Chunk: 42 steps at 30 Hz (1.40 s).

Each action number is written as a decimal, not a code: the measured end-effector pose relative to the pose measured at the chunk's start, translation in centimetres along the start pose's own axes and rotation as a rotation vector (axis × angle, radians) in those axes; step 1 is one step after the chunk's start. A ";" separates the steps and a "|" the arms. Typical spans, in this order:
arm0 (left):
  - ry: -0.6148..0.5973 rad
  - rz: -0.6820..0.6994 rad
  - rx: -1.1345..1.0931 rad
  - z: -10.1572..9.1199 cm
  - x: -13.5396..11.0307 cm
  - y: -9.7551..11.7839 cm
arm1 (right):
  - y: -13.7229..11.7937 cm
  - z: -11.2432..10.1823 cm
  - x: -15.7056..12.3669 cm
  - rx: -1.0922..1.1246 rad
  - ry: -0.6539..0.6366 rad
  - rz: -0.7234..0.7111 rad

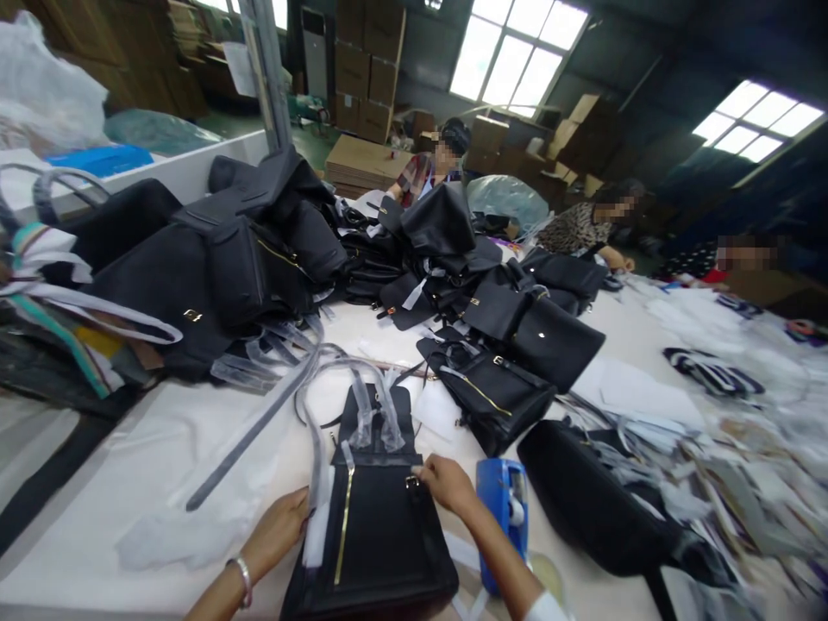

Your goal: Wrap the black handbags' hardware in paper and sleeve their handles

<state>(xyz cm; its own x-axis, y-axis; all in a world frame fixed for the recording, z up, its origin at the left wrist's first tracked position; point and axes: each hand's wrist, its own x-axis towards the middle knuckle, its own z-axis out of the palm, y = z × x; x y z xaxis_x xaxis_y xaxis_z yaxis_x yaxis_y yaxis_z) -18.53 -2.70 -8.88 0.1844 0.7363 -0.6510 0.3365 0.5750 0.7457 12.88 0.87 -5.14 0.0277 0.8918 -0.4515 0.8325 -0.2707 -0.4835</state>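
Observation:
A black backpack [385, 526] with a gold zipper lies flat before me on the white table, its flap and plastic-wrapped handle [388, 414] spread away from me. At its left side, my left hand [285, 526] is closed on the edge; some of its fingers are hidden by a wrapped strap [316, 461] and a white strip. My right hand [448, 483] pinches the upper right corner, close to a small buckle [412, 483]. Just right of that forearm stands a blue tape dispenser [501, 517].
Black bags [259, 267] are heaped at the left and back. More bags [511, 336] lie to the right, beside plastic and paper scraps [730, 483]. A long wrapped strap [252, 440] crosses the table [174, 466]. Several people [417, 177] sit along the far side.

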 end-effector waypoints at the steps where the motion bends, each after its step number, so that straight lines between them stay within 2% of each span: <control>1: -0.002 -0.005 0.016 0.0 0.3 -0.1 | 0.8 0.5 -1.2 -0.024 -0.002 0.018; 4: -0.020 -0.036 0.086 -0.2 1.1 -0.5 | 1.2 2.5 -3.5 -0.070 0.026 0.037; 7: -0.011 -0.011 0.173 -0.5 1.4 -0.2 | 0.7 3.8 -3.9 -0.085 0.064 0.035; 9: -0.033 -0.042 0.129 -0.6 1.0 0.7 | 0.8 3.9 -3.7 -0.066 0.074 0.007; 11: -0.095 -0.123 -0.119 -0.7 0.1 2.1 | 1.6 3.5 -3.5 -0.029 0.064 -0.059; 13: -0.114 -0.132 -0.558 -0.9 -0.8 3.7 | 2.6 2.7 -3.1 -0.001 0.059 -0.132; 14: -0.067 -0.075 -0.797 -1.0 -1.1 4.4 | 3.2 2.1 -2.7 0.002 0.073 -0.157; 16: 0.104 0.086 -1.168 -1.0 -1.3 5.5 | 4.3 0.8 -1.6 -0.021 0.150 -0.172; 18: 0.273 0.162 -1.288 -0.2 -0.8 6.0 | 5.1 -0.3 0.2 -0.073 0.255 -0.164; 20: 0.326 0.095 -1.153 1.6 0.0 6.1 | 5.5 -0.9 2.3 -0.136 0.324 -0.169; 22: 0.254 -0.013 -0.833 4.5 0.7 6.2 | 5.7 -0.8 4.4 -0.198 0.345 -0.186; 23: 0.164 -0.017 -0.633 6.1 1.0 6.3 | 5.8 -0.6 5.3 -0.226 0.346 -0.193; 25: 0.078 0.030 -0.210 9.4 1.5 6.7 | 6.0 -0.2 7.0 -0.275 0.337 -0.197; 27: 0.076 0.149 0.161 12.4 1.9 7.3 | 6.4 0.0 8.3 -0.312 0.319 -0.198; 30: 0.109 0.218 0.477 15.6 2.8 8.0 | 7.0 -0.7 9.5 -0.347 0.299 -0.201; 32: 0.099 0.182 0.504 17.0 3.5 8.2 | 7.2 -1.7 9.4 -0.356 0.305 -0.186; 35: 0.047 0.119 0.336 18.0 4.7 8.0 | 6.6 -2.7 7.7 -0.352 0.347 -0.149; 37: 0.026 0.081 0.227 18.1 5.1 7.8 | 5.9 -2.5 5.8 -0.342 0.363 -0.154; 39: 0.009 0.040 0.164 17.8 4.8 7.8 | 5.2 -1.6 3.9 -0.301 0.298 -0.248; 42: -0.094 -0.064 -0.233 16.9 3.0 8.1 | 4.8 0.2 2.2 -0.131 0.108 -0.419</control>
<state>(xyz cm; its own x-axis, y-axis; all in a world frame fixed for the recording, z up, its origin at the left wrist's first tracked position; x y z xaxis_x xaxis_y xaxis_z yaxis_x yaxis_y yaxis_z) 0.39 -1.83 -7.20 0.2582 0.6658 -0.7000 0.1306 0.6939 0.7082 16.83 1.52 -8.57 -0.2752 0.9492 -0.1525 0.8469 0.1643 -0.5057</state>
